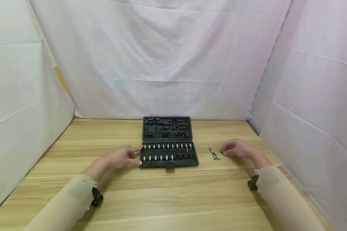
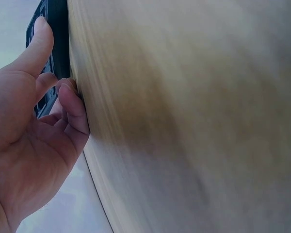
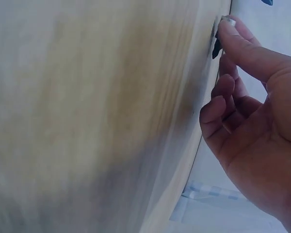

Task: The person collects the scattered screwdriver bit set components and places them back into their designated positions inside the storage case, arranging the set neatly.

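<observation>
A black socket case lies unfolded on the table, with bit sockets standing in two rows in its near half. My left hand is at the case's left side, index finger and thumb extended against its edge. In the left wrist view, the other fingers of the left hand bend inward beside the case. To the right of the case, my right hand pinches a bit socket between thumb and fingertips, low over the table. Several loose bit sockets lie together just left of it.
The case's far half, a moulded lid, lies back toward the white curtain. On the right side of the near row, several slots hold no socket. A wooden table spreads around the case, with white side curtains.
</observation>
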{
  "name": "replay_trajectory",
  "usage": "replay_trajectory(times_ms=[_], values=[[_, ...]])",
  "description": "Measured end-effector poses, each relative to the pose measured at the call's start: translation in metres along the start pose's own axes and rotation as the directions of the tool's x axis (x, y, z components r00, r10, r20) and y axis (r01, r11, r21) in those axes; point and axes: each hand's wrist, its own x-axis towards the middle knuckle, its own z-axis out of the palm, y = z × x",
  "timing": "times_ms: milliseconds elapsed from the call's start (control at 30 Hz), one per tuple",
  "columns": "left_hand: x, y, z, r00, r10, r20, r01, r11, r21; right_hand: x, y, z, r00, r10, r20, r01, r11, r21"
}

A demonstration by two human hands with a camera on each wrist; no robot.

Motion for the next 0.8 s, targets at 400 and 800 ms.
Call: replay_trajectory(times_ms=[400,800], values=[[0.0,0.0,0.0,1.0,0.008,-0.009,-0.008,1.0,0.002,0.008,-0.029,0.0,0.995,0.001,-0.098,0.008,0.996,0.093],[0.0,-0.001,0.001,1.0,0.01,-0.009,-0.01,1.0,0.007,0.026,-0.073,0.02,0.997,-0.059,-0.058,0.071,0.97,0.234]])
